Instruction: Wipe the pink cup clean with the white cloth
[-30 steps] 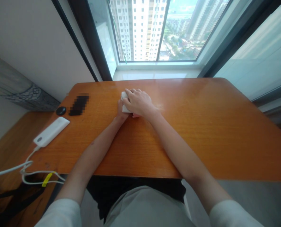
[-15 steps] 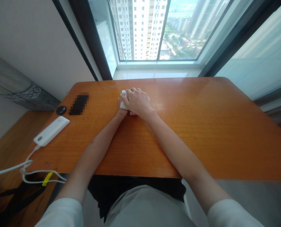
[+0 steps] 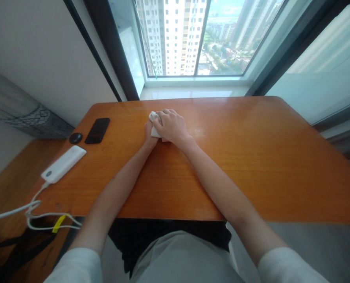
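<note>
Both my hands meet at the far middle of the orange wooden table [image 3: 251, 157]. My right hand [image 3: 170, 126] lies on top, fingers curled over a small white cloth or tissue [image 3: 154, 117] that pokes out at its left edge. My left hand [image 3: 148, 133] sits under and beside it, mostly hidden, touching the same white wad. A bit of pink shows beneath the right hand; I cannot make out what it is.
A black phone [image 3: 97, 130] and a small black round object [image 3: 75, 138] lie at the table's left. A white power bank [image 3: 63, 164] with white cables [image 3: 30, 208] sits near the left edge. A large window [image 3: 192, 35] rises behind the table.
My hands have shifted slightly towards the far edge and bunched the white wad tighter. The rest of the table looks the same.
</note>
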Demonstrator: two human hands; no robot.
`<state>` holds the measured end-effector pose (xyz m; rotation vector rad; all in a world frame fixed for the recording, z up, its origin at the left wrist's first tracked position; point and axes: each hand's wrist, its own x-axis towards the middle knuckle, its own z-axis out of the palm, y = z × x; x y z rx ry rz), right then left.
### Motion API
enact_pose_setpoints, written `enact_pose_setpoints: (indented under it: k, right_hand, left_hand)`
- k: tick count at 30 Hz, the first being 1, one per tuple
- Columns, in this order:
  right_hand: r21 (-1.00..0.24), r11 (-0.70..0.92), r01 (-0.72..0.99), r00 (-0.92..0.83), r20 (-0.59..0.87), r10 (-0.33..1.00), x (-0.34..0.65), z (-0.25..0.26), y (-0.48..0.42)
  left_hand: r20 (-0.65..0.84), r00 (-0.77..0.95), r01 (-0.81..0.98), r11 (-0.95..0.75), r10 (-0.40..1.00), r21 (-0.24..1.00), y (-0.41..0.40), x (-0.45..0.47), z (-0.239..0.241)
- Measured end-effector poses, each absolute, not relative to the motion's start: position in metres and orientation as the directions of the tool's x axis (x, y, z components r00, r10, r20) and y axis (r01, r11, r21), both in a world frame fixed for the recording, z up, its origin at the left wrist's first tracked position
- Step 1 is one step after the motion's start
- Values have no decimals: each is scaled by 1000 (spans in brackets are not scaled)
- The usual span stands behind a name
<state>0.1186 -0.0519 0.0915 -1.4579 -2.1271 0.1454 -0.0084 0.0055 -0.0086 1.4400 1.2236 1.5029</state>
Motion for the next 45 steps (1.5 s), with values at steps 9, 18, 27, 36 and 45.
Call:
enact_pose_setpoints:
  k: [9,18,27,36,45]
  right_hand:
    - [-485,311,817,-155,333,930,142,92,-39]
    - [-505,317,803,-175,308,935,143,92,-40]
    - [-450,314,836,-202,280,939,133,94,-45]
    - [-357,341,870,-236,305,923,123,94,-53]
    - [-379,346,859,-239,301,923,125,91,-47]
  left_hand:
    - [604,-77,295,-560,793,774,-8,-5,8]
    - [719,38,497,-637,694,589,-2,-15,2]
    - [730,-1,528,-619,684,581,-6,-17,7]
    - [507,-5,475,-444,862,760,9,-20,-18]
    - [525,49,484,-480,850,732,10,-23,-18]
